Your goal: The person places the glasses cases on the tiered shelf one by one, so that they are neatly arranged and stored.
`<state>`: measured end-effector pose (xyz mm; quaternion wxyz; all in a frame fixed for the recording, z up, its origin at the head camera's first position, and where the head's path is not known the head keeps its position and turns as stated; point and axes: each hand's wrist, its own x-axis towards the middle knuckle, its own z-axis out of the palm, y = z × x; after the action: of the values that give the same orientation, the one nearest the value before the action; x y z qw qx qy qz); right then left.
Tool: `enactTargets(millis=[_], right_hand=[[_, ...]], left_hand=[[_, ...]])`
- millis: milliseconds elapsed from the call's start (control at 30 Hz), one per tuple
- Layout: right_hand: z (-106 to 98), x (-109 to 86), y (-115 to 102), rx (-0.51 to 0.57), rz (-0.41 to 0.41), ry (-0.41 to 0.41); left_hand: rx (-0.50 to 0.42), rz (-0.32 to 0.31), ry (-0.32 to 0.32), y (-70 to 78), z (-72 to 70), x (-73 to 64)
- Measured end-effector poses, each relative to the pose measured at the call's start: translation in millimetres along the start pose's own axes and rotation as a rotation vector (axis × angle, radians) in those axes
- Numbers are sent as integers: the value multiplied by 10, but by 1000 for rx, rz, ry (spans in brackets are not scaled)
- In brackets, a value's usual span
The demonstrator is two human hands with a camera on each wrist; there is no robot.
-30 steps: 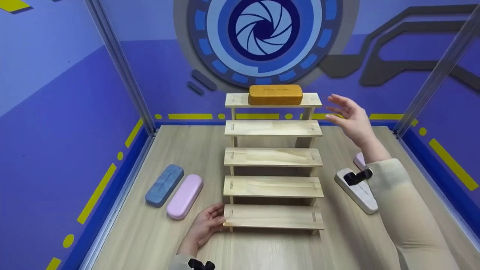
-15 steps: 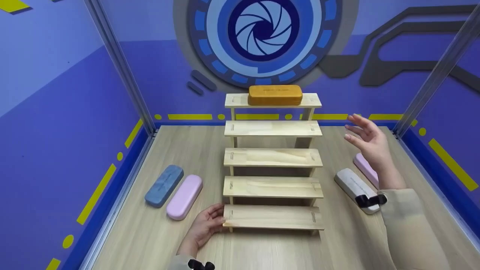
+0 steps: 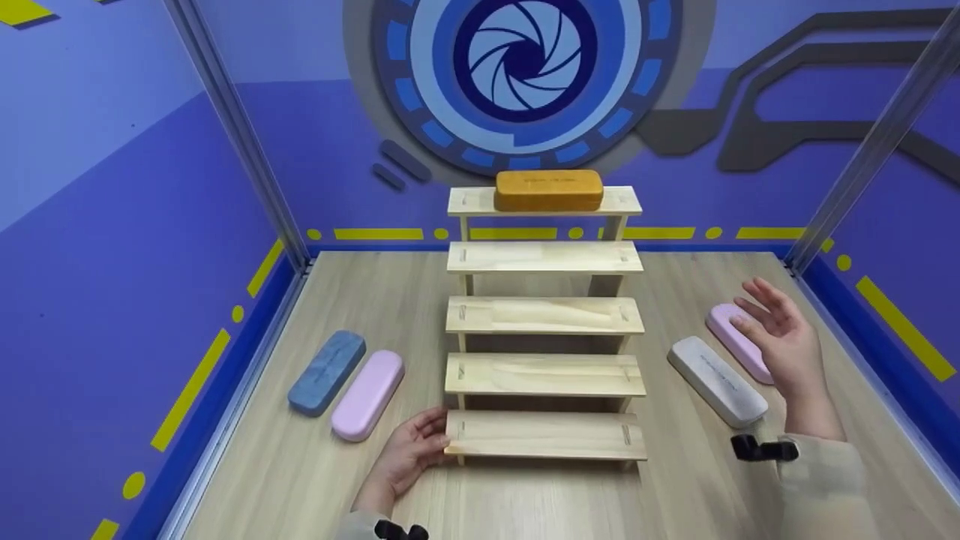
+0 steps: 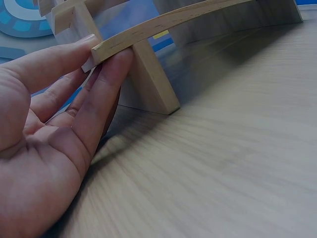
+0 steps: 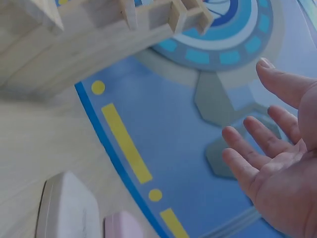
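A stepped wooden display rack point(image 3: 545, 375) stands in the middle, with an orange glasses case point(image 3: 548, 190) lying on its top shelf. My left hand point(image 3: 405, 456) pinches the left end of the lowest shelf, thumb above and fingers beneath, as the left wrist view shows. At the right, my right hand point(image 3: 787, 345) hovers with relaxed, spread fingers and holds nothing. It overlaps a pink glasses case point(image 3: 726, 324) in the head view. Beside that lies a light grey glasses case point(image 3: 718, 381); both also show at the bottom of the right wrist view.
Left of the rack, a blue glasses case point(image 3: 327, 373) and another pink case point(image 3: 368, 395) lie side by side on the wooden table point(image 3: 375, 292). Blue printed panels point(image 3: 300, 150) enclose the back and sides, joined by metal corner posts point(image 3: 240, 135).
My right hand has drawn away from beside the top shelf, moving right and toward me, over the right-hand cases. My left hand keeps its hold on the lowest shelf.
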<state>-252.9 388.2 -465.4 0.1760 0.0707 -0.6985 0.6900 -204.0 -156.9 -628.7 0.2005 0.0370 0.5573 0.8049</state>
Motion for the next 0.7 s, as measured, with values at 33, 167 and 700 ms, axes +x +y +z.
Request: enactTargets(millis=[33,167,700], right_hand=[[-29,-37,26,-6,11,14],[-138,-190,145,-29,67,47],[-384,-693,639,23,330,257]], left_hand=[[-2,-2,2,2,3,0],[-1,-9,6,2,9,3],[2,20,-39,11,5,-20]])
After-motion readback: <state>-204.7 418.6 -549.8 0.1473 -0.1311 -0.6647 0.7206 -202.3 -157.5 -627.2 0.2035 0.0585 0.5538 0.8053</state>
